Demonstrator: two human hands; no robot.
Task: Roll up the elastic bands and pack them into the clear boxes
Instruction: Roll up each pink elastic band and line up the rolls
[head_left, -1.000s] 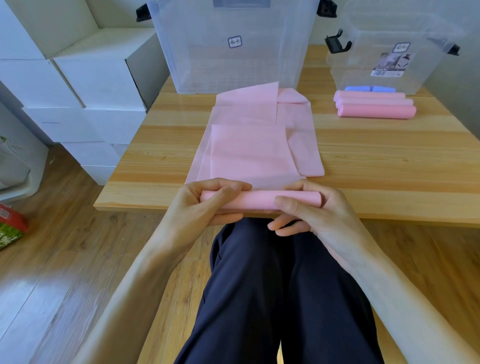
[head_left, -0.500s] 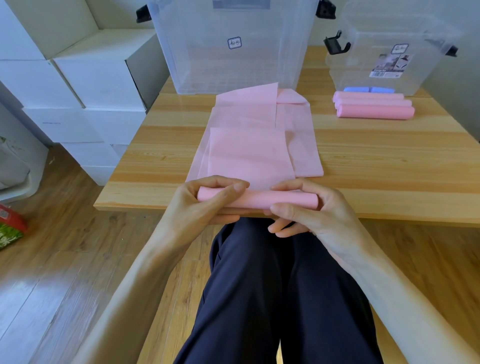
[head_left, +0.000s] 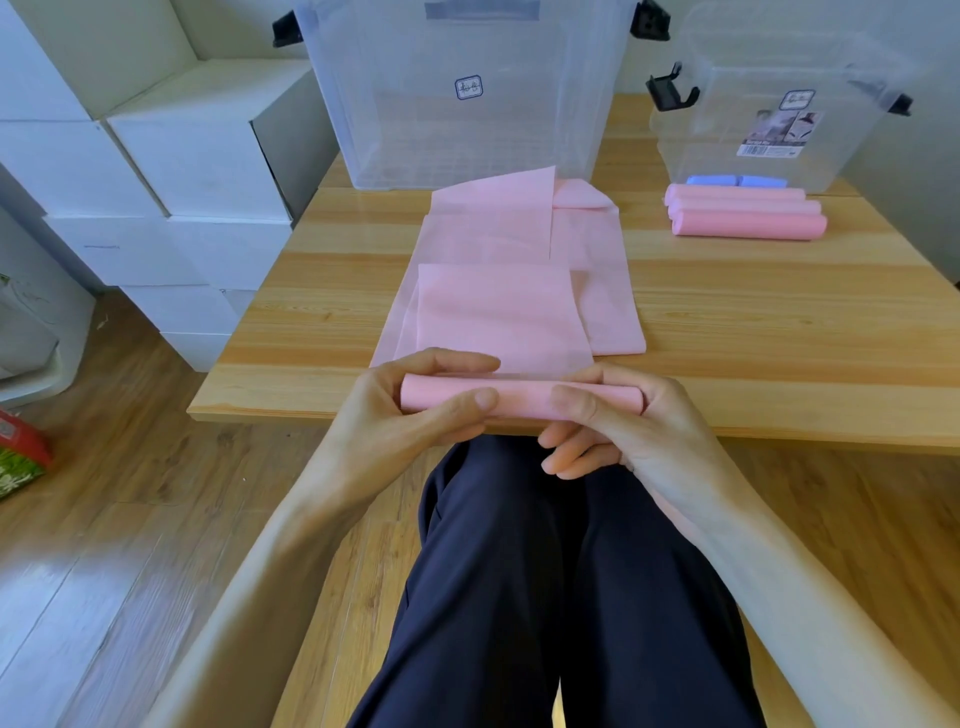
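Observation:
A long pink elastic band (head_left: 498, 312) lies folded back and forth down the middle of the wooden table (head_left: 753, 322). Its near end is wound into a pink roll (head_left: 522, 401) at the table's front edge. My left hand (head_left: 410, 410) grips the roll's left end, thumb in front and fingers over the top. My right hand (head_left: 623, 421) grips the right end the same way. Three finished pink rolls (head_left: 748, 215) and a blue roll (head_left: 737, 181) lie at the back right, in front of a small clear box (head_left: 779, 98). A large clear box (head_left: 467, 88) stands at the back centre.
White cartons (head_left: 171, 171) are stacked left of the table. My dark-trousered legs (head_left: 545, 597) are under the front edge. A red and green pack (head_left: 21, 457) lies on the wooden floor at far left.
The roll has turned a little further and the flat band's near fold has been drawn slightly toward me. Both hands keep their hold at the front edge.

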